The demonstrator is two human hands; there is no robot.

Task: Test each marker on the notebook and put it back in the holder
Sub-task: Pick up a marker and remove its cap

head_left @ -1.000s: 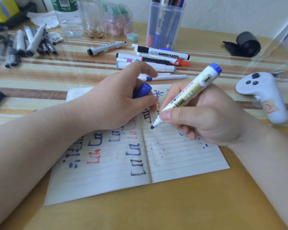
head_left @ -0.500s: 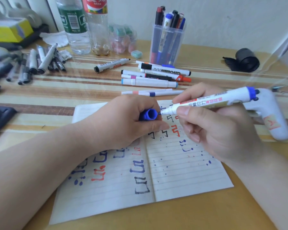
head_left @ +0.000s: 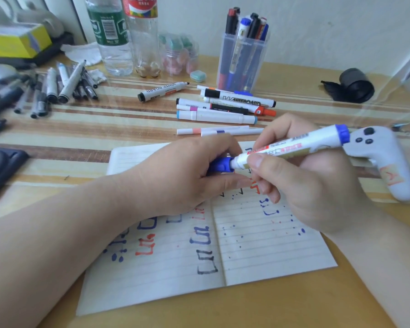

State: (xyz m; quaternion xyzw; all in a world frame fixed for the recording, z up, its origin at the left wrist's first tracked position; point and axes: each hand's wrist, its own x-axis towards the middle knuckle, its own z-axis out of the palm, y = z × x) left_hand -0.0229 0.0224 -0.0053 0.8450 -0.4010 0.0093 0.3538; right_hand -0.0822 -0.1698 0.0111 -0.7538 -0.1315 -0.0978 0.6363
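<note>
Both hands are meeting above the notebook. The left hand is gripping the blue cap and the right hand is pinching the marker. A second ago its tip was writing on the page; now it is sliding into the cap, probably not yet fully seated. This marker's test is looking finished, leaving the return to the holder at the far side. Loose markers are lying between, and a white controller is sitting just right, so a lifted path is looking clearest.
</note>
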